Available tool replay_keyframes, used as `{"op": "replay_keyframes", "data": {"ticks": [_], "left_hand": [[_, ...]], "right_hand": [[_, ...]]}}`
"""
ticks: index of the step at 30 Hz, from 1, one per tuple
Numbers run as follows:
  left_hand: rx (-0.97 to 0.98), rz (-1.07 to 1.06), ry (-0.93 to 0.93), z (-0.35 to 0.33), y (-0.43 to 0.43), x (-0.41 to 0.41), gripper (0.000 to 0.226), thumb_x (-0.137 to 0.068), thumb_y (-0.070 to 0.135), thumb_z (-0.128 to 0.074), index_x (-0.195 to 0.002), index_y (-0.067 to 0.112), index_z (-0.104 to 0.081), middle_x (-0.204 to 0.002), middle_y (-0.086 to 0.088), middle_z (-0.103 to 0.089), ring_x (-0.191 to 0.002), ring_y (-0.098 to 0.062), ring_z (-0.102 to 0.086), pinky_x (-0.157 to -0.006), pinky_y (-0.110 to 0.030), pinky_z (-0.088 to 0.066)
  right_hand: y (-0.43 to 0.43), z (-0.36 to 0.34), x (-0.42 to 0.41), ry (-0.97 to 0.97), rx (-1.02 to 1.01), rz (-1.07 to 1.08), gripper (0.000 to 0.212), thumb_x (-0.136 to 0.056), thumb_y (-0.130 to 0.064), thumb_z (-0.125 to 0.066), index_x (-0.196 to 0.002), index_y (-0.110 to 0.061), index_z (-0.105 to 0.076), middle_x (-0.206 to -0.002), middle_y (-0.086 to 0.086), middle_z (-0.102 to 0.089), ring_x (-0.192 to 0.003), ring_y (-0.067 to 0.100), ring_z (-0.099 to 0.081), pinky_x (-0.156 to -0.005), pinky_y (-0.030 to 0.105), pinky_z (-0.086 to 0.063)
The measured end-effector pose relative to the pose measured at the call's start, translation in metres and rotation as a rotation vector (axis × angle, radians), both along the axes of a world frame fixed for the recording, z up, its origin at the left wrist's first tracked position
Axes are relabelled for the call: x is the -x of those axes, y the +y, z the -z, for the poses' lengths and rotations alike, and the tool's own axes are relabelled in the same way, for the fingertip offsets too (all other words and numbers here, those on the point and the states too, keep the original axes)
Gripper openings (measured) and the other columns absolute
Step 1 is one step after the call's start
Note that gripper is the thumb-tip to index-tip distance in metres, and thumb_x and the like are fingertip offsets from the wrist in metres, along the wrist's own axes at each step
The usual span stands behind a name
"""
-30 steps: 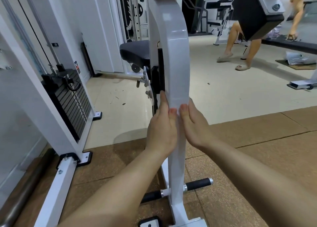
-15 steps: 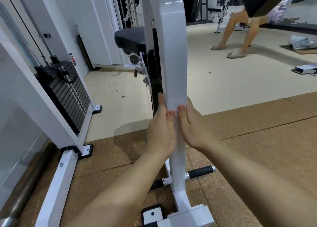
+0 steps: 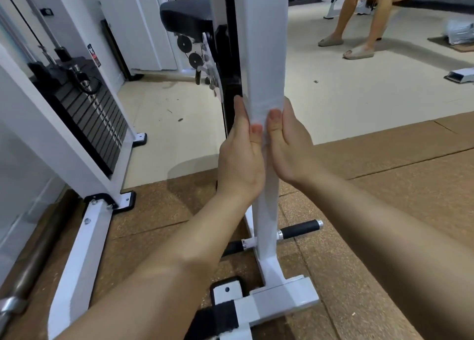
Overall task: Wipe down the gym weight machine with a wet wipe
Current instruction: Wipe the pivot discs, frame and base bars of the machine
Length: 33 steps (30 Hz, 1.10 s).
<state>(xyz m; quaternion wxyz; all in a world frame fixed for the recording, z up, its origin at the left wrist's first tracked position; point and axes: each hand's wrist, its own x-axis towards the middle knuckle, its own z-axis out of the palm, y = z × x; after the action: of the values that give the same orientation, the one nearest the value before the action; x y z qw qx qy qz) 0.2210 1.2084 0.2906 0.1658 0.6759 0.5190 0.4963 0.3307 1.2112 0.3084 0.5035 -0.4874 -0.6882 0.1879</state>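
Wet wipe (image 3: 264, 107) wraps the machine's post (image 3: 266, 44), gripped by left hand (image 3: 239, 160) and right hand (image 3: 289, 149) (red sticker (image 3: 94, 55) illegible).

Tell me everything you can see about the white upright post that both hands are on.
The post is a white painted, metal-looking square tube, standing upright and running out of the top of frame. Its foot joins a white base bar on the brown floor. A white wet wipe wraps its front, pressed there by the left hand and right hand, thumbs in front.
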Motion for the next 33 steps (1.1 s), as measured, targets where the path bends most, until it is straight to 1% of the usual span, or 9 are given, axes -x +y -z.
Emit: {"op": "replay_keyframes", "data": {"ticks": [2, 9, 13, 16, 20, 25, 27, 29, 33], "left_hand": [[0.032, 0.007, 0.014, 0.026, -0.006, 0.0, 0.063, -0.102, 0.06, -0.022, -0.159, 0.037, -0.009, -0.141, -0.001, -0.058, -0.122, -0.021, -0.06, -0.099, -0.043, -0.052], [0.139, -0.012, 0.056, 0.096, -0.026, 0.0, 0.072, -0.094, 0.063, -0.019, -0.16, 0.038, -0.005, -0.141, -0.005, -0.057, -0.12, -0.024, -0.06, -0.093, -0.034, -0.05], [0.2, 0.015, 0.058, 0.145, -0.032, 0.002, 0.078, -0.095, 0.068, -0.021, -0.159, 0.025, -0.021, -0.136, -0.004, -0.059, -0.115, -0.02, -0.061, -0.092, -0.036, -0.052], [0.281, 0.011, 0.033, 0.186, -0.04, 0.003, 0.082, -0.096, 0.07, -0.02, -0.147, 0.007, -0.037, -0.125, -0.008, -0.063, -0.108, -0.022, -0.063, -0.089, -0.042, -0.054], [0.373, 0.008, 0.101, 0.231, -0.047, 0.002, 0.062, -0.106, 0.049, -0.03, -0.16, 0.024, -0.015, -0.136, -0.004, -0.056, -0.117, -0.019, -0.056, -0.092, -0.032, -0.045], [0.451, -0.052, 0.382, 0.274, -0.056, 0.005, 0.059, -0.105, 0.045, -0.03, -0.148, 0.004, -0.033, -0.144, -0.017, -0.046, -0.132, -0.034, -0.044, -0.101, -0.047, -0.044], [0.448, -0.066, 0.492, 0.286, -0.058, 0.005, 0.06, -0.106, 0.041, -0.036, -0.152, 0.005, -0.027, -0.154, -0.016, -0.038, -0.144, -0.029, -0.031, -0.114, -0.046, -0.035], [0.414, -0.052, 0.593, 0.295, -0.059, 0.008, 0.07, -0.105, 0.043, -0.039, -0.158, 0.007, -0.012, -0.165, -0.011, -0.021, -0.152, -0.023, -0.016, -0.125, -0.041, -0.017], [0.417, -0.039, 0.662, 0.299, -0.06, 0.011, 0.075, -0.104, 0.044, -0.041, -0.16, 0.008, -0.006, -0.168, -0.008, -0.01, -0.155, -0.019, -0.005, -0.125, -0.035, 0.001]], "right_hand": [[-0.003, 0.029, -0.001, -0.004, 0.012, -0.013, 0.041, -0.109, -0.039, -0.02, -0.143, -0.026, -0.04, -0.119, -0.02, -0.054, -0.095, -0.018, -0.054, -0.075, 0.006, -0.041], [-0.008, 0.121, -0.003, -0.052, -0.003, 0.025, 0.05, -0.105, -0.046, -0.018, -0.143, -0.026, -0.044, -0.127, -0.012, -0.059, -0.109, 0.016, -0.063, -0.085, 0.046, -0.053], [-0.019, 0.17, -0.006, -0.1, 0.036, 0.048, 0.046, -0.107, -0.041, -0.021, -0.139, -0.023, -0.048, -0.119, -0.013, -0.058, -0.103, 0.013, -0.061, -0.076, 0.032, -0.046], [-0.026, 0.209, -0.008, -0.129, 0.095, 0.016, 0.048, -0.106, -0.045, -0.02, -0.138, -0.022, -0.049, -0.118, -0.005, -0.062, -0.102, 0.016, -0.061, -0.079, 0.038, -0.049], [-0.038, 0.254, -0.01, -0.182, 0.155, 0.038, 0.048, -0.105, -0.046, -0.021, -0.132, -0.018, -0.05, -0.108, -0.009, -0.054, -0.087, 0.002, -0.048, -0.066, 0.027, -0.038], [-0.04, 0.313, -0.018, -0.38, 0.25, 0.056, 0.051, -0.104, -0.053, -0.021, -0.138, -0.023, -0.044, -0.119, 0.008, -0.057, -0.102, 0.029, -0.056, -0.074, 0.037, -0.041], [-0.041, 0.332, -0.022, -0.47, 0.299, 0.069, 0.053, -0.103, -0.051, -0.021, -0.148, -0.026, -0.035, -0.14, 0.006, -0.049, -0.127, 0.03, -0.047, -0.095, 0.045, -0.045], [-0.044, 0.344, -0.025, -0.602, 0.343, 0.075, 0.059, -0.104, -0.049, -0.021, -0.158, -0.026, -0.016, -0.161, 0.002, -0.03, -0.152, 0.028, -0.016, -0.12, 0.047, -0.026], [-0.049, 0.343, -0.028, -0.689, 0.367, 0.021, 0.064, -0.106, -0.048, -0.022, -0.161, -0.018, -0.004, -0.167, -0.003, -0.014, -0.154, 0.023, 0.012, -0.126, 0.046, -0.002]]}}
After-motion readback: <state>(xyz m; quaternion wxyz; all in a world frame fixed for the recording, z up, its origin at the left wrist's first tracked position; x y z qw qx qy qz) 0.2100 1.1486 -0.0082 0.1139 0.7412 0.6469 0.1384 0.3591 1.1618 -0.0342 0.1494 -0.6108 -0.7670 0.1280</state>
